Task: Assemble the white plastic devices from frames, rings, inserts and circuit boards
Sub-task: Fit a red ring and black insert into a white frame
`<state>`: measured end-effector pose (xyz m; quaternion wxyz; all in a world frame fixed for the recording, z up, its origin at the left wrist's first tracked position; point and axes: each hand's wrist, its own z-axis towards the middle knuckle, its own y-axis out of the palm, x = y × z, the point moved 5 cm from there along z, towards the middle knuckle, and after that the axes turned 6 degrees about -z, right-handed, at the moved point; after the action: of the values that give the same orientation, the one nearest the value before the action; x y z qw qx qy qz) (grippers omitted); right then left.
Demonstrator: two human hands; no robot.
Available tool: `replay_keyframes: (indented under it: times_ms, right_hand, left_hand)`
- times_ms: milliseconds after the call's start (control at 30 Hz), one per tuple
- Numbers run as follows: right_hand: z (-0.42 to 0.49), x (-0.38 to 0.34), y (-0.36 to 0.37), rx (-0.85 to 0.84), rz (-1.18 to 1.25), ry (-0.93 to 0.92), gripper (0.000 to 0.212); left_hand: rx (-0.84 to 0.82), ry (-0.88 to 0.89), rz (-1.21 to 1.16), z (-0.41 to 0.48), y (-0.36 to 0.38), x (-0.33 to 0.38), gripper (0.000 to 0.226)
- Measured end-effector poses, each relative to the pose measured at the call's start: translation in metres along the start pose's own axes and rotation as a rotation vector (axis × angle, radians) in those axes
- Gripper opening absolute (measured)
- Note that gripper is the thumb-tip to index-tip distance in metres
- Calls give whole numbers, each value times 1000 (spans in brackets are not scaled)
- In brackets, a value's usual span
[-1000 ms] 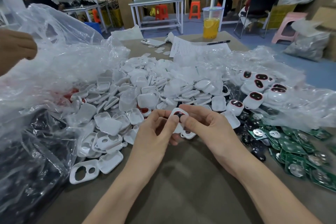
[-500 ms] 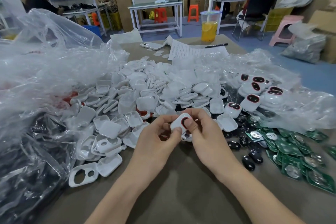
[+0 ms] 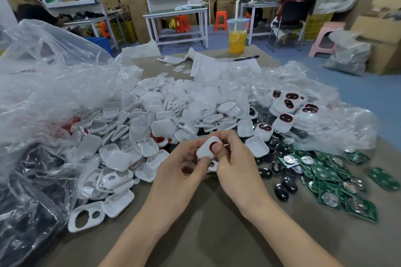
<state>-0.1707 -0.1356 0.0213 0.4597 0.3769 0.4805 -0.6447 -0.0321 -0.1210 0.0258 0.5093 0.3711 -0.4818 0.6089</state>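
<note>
1. Small white rounded-square plastic device (image 3: 206, 149) w/ a red ring on its face is held up just over the brown desk (image 3: 195, 234), ctr of view, at the near edge of the parts heap.
2. left hand (image 3: 180, 171): fingers curled round the device's left side, thumb tip pressed on its lower corner.
3. right hand (image 3: 237, 165): fingers curled behind the device's right side, thumb pad flat on the red-ringed opening, covering most of it.
4. Vs 0.5 s ago: the dark centre inside the ring showed then, now the thumb hides it. Both hands kept their grip, same spot over the desk.
5. Second white piece w/ a round hole (image 3: 212, 166) peeks out under the hands; can't tell if it's held or lying on the desk.
6. Behind: big heap of white square plastic shells (image 3: 152, 119). A white frame w/ two round holes (image 3: 85, 217) lies at its near-left end.
7. Right: black oval inserts (image 3: 282, 191), then green circuit boards w/ silver discs (image 3: 325, 180), all on the desk. Further back, finished white devices w/ red-ringed black faces (image 3: 286, 119) sit on clear plastic.
8. Left: crumpled clear plastic bags (image 3: 43, 93). 1 s ago another person's hand showed at the far-left edge; gone now.
9. Far end of the desk: clear cup of yellow drink (image 3: 237, 37), printed paper sheet (image 3: 217, 65), black pen (image 3: 246, 58), white phone (image 3: 171, 59).
</note>
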Motion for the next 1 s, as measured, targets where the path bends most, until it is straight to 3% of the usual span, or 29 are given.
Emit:
replay_keyframes:
  times_ms: [100,300,433,767,1000]
  right_hand:
    - [3,-2,-1,-47,153,16,17]
    - [7,-3,-2,-129,283,50,21]
    - [6,-3,1,-252,631,177,23]
    - [2,-2,-1,-294,584,132,42]
    - [2,-6,-9,-168,360,90,19]
  left_hand:
    - [26,-8,-78,0,-3,1,28]
    - [106,-2,-147,1,-11,3,27]
    - [164,66,-112,2,-14,8,33]
    - [135,-42,-153,-2,-12,7,24]
    - [136,-58,-178,0,-10,4,16]
